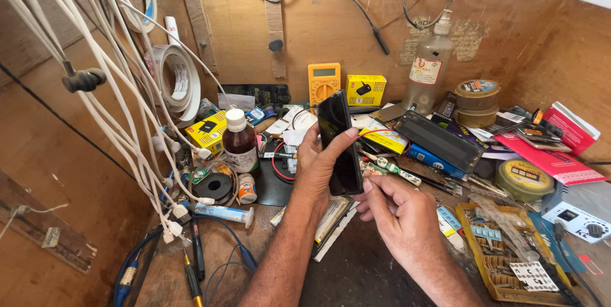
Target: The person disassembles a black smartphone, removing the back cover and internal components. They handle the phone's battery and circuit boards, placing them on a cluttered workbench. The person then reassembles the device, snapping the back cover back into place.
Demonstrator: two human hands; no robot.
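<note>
The phone [336, 144] is a black one, and it is up in the air over the middle of a very messy wooden bench [356, 275]. It stands on its end and leans a little, with its thin edge facing us.

There is only 1 view, from the head camera looking down.

The left hand [316, 165] holds the phone. Its thumb lies along one side, with the tip near the top, and the other fingers wrap round the back, so the phone is squeezed between them. The right hand [396, 213] is just beside the phone's lower end. Its fingers are curled in and pressed close, and the thumb and first finger seem to pinch something thin at the phone's edge. It is too small to tell what it is.

Around the hands there is a brown bottle [240, 142] with a white cap, a yellow meter [324, 81], rolls of tape [477, 102], white cables [121, 116] hanging on the left, and a yellow tray [503, 256] of tiny parts on the right.

I think the step in hand is working at the phone's lower edge, maybe to pry it open. The next move needs a steady left grip and a slow, soft push from the right hand, so nothing slips or cracks.
</note>
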